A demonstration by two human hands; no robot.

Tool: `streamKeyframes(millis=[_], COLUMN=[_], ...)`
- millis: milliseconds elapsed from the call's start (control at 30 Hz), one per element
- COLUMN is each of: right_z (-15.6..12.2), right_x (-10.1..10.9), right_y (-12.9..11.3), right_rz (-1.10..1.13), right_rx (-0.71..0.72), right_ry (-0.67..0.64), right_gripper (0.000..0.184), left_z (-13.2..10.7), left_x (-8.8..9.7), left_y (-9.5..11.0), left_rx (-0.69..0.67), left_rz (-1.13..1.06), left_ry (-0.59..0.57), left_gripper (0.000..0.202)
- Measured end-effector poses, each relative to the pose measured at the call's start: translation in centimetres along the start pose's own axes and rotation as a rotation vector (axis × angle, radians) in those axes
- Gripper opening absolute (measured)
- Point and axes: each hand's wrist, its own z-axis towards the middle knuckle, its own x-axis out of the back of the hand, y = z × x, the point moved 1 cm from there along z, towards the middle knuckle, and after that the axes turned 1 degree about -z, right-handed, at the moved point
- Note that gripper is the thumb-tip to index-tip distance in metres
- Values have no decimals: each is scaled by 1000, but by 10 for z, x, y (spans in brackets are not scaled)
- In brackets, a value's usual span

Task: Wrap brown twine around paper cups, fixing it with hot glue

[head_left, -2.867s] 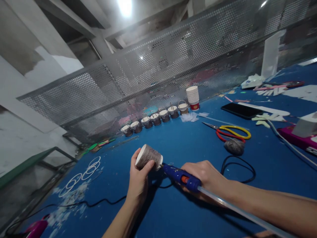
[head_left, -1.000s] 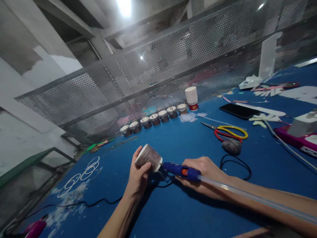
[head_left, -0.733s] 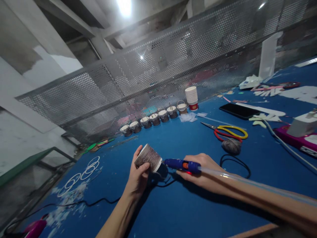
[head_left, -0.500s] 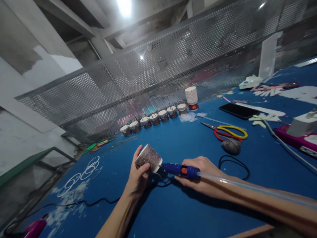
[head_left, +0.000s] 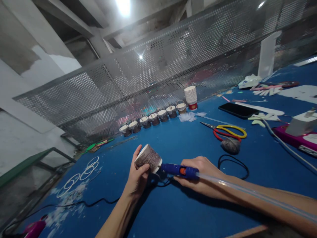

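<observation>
My left hand [head_left: 137, 175] grips a paper cup [head_left: 149, 158] wound with grey-brown yarn, tilted on its side above the table. Its white rim points up and left. In my right hand [head_left: 198, 173] is a blue hot glue gun [head_left: 177, 169] with an orange-red part on its body. A long clear glue stick [head_left: 235, 185] runs out of its back along my forearm. The nozzle is at the lower right end of the cup; whether it touches is too small to tell. A thin strand hangs below the cup.
Behind stand a row of wrapped cups [head_left: 153, 119] and a stack of paper cups [head_left: 190, 97]. To the right lie scissors [head_left: 226, 131], a grey yarn ball [head_left: 230, 145], a phone [head_left: 237, 110] and a magenta power strip [head_left: 294, 137]. White rings [head_left: 80, 175] and a black cord [head_left: 86, 202] lie left.
Almost nothing differs. The view has shifted very slightly; the cup and glue gun keep nearly the same place against each other.
</observation>
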Motion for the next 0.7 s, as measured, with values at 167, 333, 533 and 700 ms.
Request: streamKeyframes(millis=[167,333,533,700], right_z=[4,3,0,-1], right_x=[4,3,-1,-2], right_y=[3,3,-1,-3], right_rz=[32,23,-35,-80], right_rx=[-62,-53,7,72], right_ry=[63,70,15,-9], right_gripper=[30,32,28,23], left_z=[-1,-2,0,-2], left_x=[0,-1,-3,-8], left_y=[1,0,-1,0], left_rx=[17,10,-25,-42], left_rz=[-18,-13,78,114], left_ry=[-19,-19,43,121], left_gripper=[78,80,89,92])
